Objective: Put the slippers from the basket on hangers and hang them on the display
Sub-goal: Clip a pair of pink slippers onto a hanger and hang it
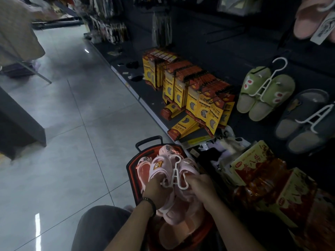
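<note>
Looking down at lower centre of the frame: a red-and-black basket [131,171] stands on the tiled floor [72,124], hard against the foot of a dark display [226,57]. Above the basket, the left grip [155,189], a dark band [151,202] at its wrist, is clamped with curled fingers on a bear-charm slipper [159,169]. The right grip [203,189] is curled round a second pink slipper [187,167]. A white hanger [176,175] lies between the two slippers, touching both, with its hook toward the top of the frame and its lower bar between the two thumbs. Further pink slippers [143,169] lie in the basket beneath and to the left. At right of the frame, green slippers [264,93] and grey slippers [304,120] rest on the display, each pair on its own white hanger. Yellow packets [195,91] stand in rows at centre, and red-and-yellow boxes [253,163] are stacked at lower right.
</note>
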